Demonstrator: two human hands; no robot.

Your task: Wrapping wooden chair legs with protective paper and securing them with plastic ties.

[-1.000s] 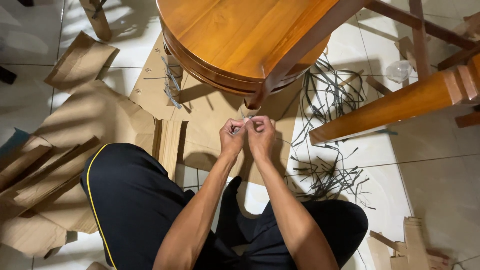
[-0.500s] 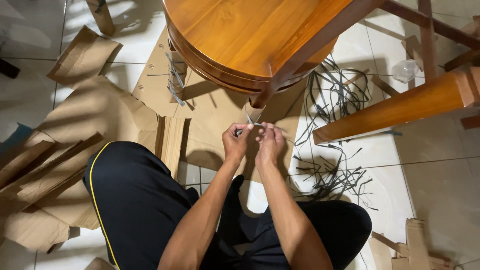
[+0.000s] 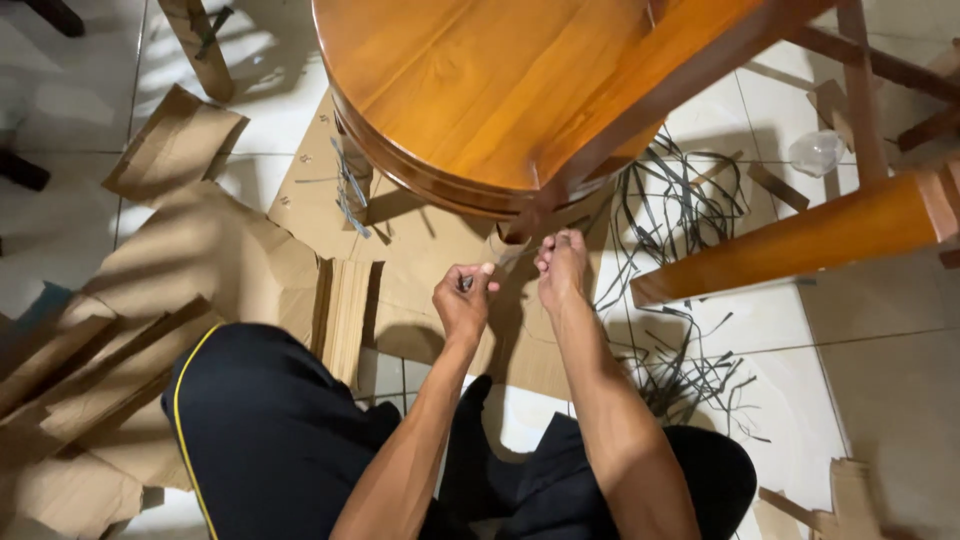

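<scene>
Cardboard wrapping (image 3: 508,232) clings to the lower end of the wooden leg (image 3: 640,105) that runs down from the round tabletop (image 3: 470,80) lying tilted on the floor, and both of my hands work right beside it. My right hand (image 3: 562,268) reaches up to the wrapping, its fingers (image 3: 553,243) bunched close together with the tips touching the cardboard at the foot of the leg; whether they pinch anything I cannot tell. My left hand (image 3: 464,295) sits just left of it and a little lower, curled into a loose fist, the thumb pressed against the forefinger on a small dark thing (image 3: 466,284) that is too small for me to identify. The two hands are near each other but apart.

Under them lies a flat sheet of brown cardboard (image 3: 420,250) spread on the white tiled floor (image 3: 880,350). More torn cardboard pieces (image 3: 170,150) lie well off to the left. To the right of my right hand, a tangle of dark plastic strapping (image 3: 680,200) sprawls over the tiles, and a second wooden leg (image 3: 800,240) crosses above it. My knees in black trousers (image 3: 270,430) fill the lower part of the view.
</scene>
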